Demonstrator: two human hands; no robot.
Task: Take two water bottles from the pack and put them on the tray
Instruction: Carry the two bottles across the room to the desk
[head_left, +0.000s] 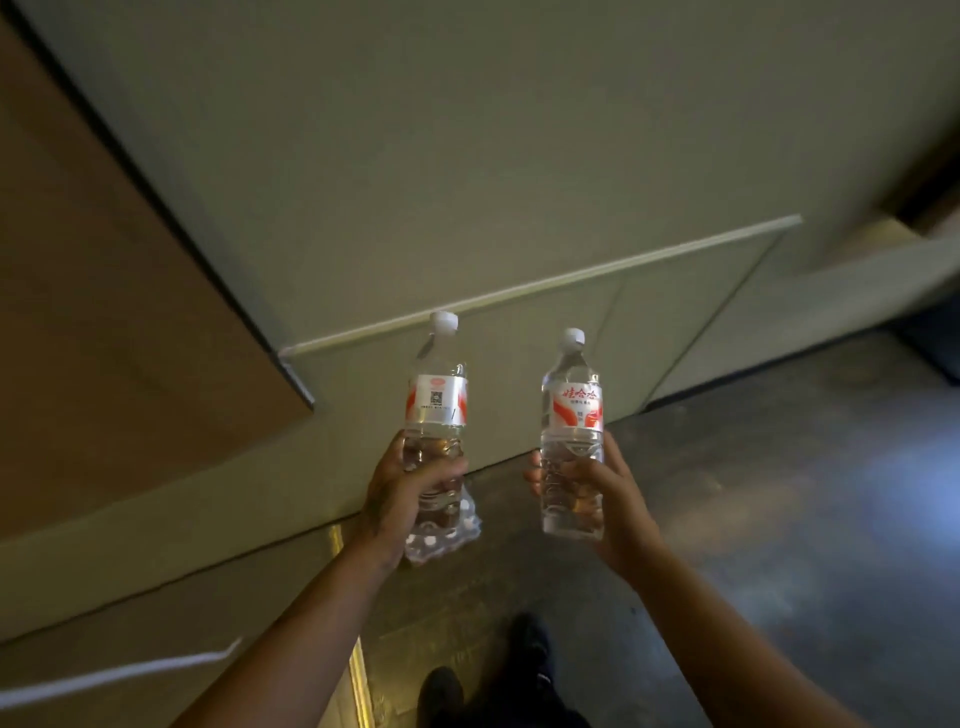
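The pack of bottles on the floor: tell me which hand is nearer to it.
Left. The left hand, gripping a bottle, sits directly over the pack in this view. The right hand, holding the other bottle, is off to the pack's right.

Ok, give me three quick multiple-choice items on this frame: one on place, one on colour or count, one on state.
1. Where is the pack?
A. on the floor by the wall
B. on a shelf
C. under an arm

2. What colour are the bottle caps?
A. blue
B. white
C. green

3. What is the state of the hands?
A. both empty
B. one holds a bottle
C. each holds a bottle

Answers:
1 A, it shows low behind the left hand.
2 B, both caps look white.
3 C, left bottle and right bottle, right hand, both upright.
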